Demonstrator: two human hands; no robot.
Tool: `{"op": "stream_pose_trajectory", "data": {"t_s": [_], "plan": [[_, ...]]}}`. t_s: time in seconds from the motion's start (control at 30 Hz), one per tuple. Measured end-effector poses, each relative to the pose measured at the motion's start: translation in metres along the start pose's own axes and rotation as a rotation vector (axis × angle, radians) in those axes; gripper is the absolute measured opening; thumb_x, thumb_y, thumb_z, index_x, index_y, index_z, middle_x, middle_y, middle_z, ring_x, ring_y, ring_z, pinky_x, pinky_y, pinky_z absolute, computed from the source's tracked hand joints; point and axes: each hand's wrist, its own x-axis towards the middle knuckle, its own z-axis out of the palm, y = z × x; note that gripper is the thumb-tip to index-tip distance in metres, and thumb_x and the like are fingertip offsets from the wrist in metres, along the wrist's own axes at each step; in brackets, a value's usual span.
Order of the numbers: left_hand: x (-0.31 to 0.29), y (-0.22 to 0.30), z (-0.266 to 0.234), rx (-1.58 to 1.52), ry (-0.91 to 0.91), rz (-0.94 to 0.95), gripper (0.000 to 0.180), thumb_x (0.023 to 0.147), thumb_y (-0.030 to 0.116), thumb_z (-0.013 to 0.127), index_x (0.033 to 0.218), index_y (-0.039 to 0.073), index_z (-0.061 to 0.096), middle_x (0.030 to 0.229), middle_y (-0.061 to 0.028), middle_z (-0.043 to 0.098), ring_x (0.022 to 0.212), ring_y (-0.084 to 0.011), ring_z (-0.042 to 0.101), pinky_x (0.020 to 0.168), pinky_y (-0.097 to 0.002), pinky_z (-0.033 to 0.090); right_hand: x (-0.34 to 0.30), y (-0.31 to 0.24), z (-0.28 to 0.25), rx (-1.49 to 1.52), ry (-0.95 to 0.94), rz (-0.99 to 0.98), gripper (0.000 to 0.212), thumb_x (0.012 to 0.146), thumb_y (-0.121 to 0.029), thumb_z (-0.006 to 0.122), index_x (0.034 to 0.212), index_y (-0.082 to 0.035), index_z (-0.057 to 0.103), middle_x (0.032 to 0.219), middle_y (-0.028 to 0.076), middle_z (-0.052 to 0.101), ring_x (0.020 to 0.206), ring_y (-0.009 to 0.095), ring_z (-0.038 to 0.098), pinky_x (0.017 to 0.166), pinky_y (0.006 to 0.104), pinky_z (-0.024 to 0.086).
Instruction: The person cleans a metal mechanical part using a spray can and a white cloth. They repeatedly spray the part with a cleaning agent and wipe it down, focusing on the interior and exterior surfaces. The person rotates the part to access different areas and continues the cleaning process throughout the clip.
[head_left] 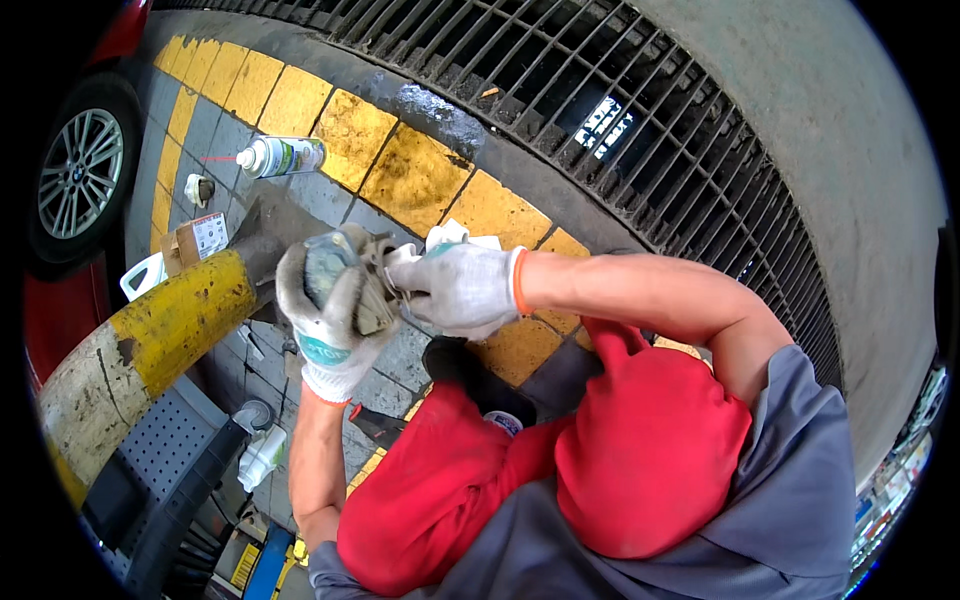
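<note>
In a white knitted glove with an orange cuff, my left hand (335, 325) is wrapped round a grey metal part (374, 308) with a rounded, glassy-looking face. Its exact kind does not show. My gloved right hand (462, 288) is closed against the right side of that part, fingertips pressed together. Whatever sits between those fingertips is hidden. Behind the right hand lies white cloth or paper (448, 234). Both hands are raised in front of my red trousers, above the tiled floor.
A yellow-and-black post (190, 310) slants at the left. Beyond it are a spray can (285, 157) with a red straw, a cardboard box (186, 246), a white jug (143, 277) and a car wheel (80, 172). Floor grating (640, 130) runs along the far side. A grey perforated seat (170, 450) stands lower left.
</note>
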Motion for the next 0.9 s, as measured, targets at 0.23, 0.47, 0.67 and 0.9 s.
{"op": "stream_pose_trajectory", "data": {"t_s": [0.23,0.47,0.67,0.9], "plan": [[-0.004,0.0,-0.009,-0.022,0.045,0.003,0.104,0.051,0.016,0.103,0.142,0.021,0.053,0.158,-0.0311,0.032,0.14,-0.0531,0.048,0.109,-0.061,0.051,-0.005,-0.016,0.002,0.479,0.086,0.276,0.026,0.098,-0.036,0.055,0.112,-0.018,0.067,0.103,0.01,0.06,0.083,0.034,0.061,0.075,0.0439,0.05],[0.0,0.005,-0.001,0.001,-0.054,0.033,0.097,0.052,0.015,0.1,0.14,0.021,0.059,0.155,-0.0325,0.039,0.14,-0.053,0.048,0.109,-0.0623,0.05,-0.005,0.005,0.026,-0.455,-0.01,0.027,0.038,0.092,-0.025,0.066,0.125,-0.008,0.059,0.103,0.017,0.065,0.091,0.038,0.069,0.082,0.0471,0.054],[-0.006,0.011,-0.006,-0.017,-0.04,-0.021,0.098,0.049,0.018,0.104,0.137,0.021,0.061,0.156,-0.0327,0.038,0.14,-0.0531,0.047,0.108,-0.0615,0.05,0.007,-0.007,-0.022,0.384,-0.142,0.227,0.039,0.094,-0.033,0.064,0.128,-0.012,0.067,0.118,0.02,0.07,0.11,0.04,0.067,0.092,0.0427,0.052],[0.007,0.019,-0.02,-0.134,-0.057,-0.055,0.097,0.051,0.017,0.103,0.138,0.02,0.06,0.156,-0.0308,0.035,0.14,-0.0526,0.047,0.109,-0.0603,0.05,0.005,0.005,-0.029,0.652,-0.298,0.178,0.035,0.096,-0.029,0.06,0.128,-0.014,0.067,0.111,0.017,0.072,0.106,0.034,0.069,0.09,0.0401,0.052]]}}
